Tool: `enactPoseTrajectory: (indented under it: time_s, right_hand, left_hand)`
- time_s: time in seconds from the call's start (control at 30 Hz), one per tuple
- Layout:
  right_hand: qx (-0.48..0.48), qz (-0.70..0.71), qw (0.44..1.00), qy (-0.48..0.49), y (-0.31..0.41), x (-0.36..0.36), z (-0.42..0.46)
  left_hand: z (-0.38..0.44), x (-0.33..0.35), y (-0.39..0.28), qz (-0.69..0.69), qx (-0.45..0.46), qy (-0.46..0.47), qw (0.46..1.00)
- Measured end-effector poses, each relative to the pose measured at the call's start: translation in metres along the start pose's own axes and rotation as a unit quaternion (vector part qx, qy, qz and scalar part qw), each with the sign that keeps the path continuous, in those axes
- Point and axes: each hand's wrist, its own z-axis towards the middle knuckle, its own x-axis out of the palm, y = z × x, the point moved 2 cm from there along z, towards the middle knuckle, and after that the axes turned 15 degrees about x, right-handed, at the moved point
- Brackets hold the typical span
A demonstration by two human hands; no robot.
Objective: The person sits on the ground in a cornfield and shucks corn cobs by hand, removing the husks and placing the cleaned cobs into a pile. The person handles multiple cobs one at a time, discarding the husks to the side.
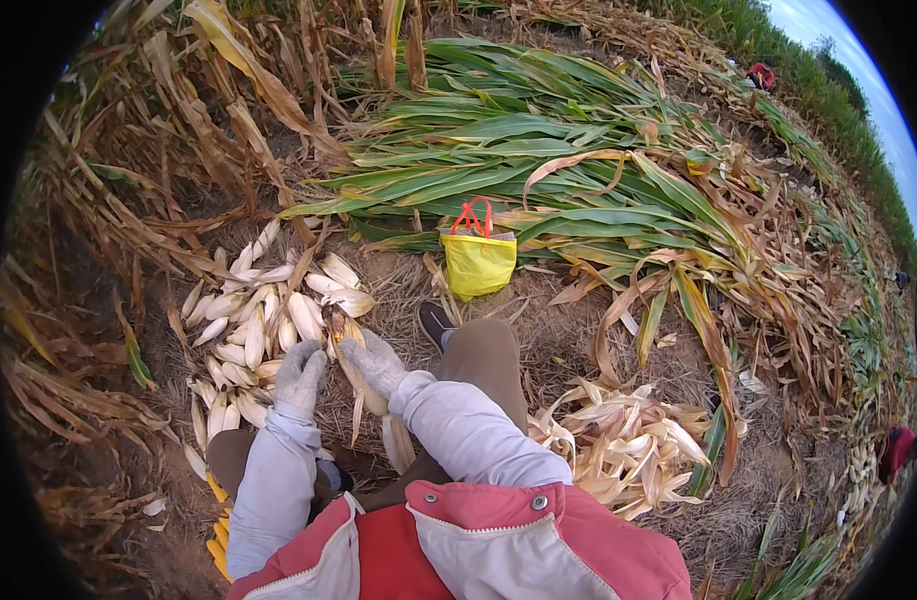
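Both my hands wear pale grey gloves. My right hand (pixel 374 364) grips a partly opened corn ear (pixel 353 358), its yellow kernels showing near the dark tip and the husk hanging down. Just left of that ear is my left hand (pixel 302 373), its fingers bent; whether it pinches a strip of husk cannot be told. A pile of corn ears in pale husks (pixel 254 334) lies on the ground beyond and left of my left hand. Husked yellow ears (pixel 220 536) show beside my left sleeve. Loose stripped husks (pixel 638 450) are heaped to the right of my knee.
A yellow bag with red handles (pixel 479 262) stands before my shoe (pixel 434 324). Cut green corn stalks (pixel 503 142) lie beyond it. Dry standing stalks (pixel 203 112) rise at the left. Other people in red, one (pixel 898 453) at the right edge and one (pixel 761 76) farther off, are in the field.
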Motion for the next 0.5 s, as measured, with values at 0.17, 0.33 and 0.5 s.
enactPoseTrajectory:
  time_s: [0.17,0.33,0.5]
  right_hand:
    - [0.034,-0.058,0.997,0.031,-0.002,0.002,-0.010]
    - [0.044,-0.215,0.975,0.017,0.011,-0.004,-0.017]
    - [0.046,-0.206,0.977,0.026,0.011,-0.002,-0.019]
  left_hand:
    - [0.023,0.014,-0.005,0.149,0.047,0.027,0.987]
    - [0.024,0.017,-0.036,0.291,0.064,0.074,0.952]
    - [0.020,0.021,-0.064,0.339,0.156,0.127,0.919]
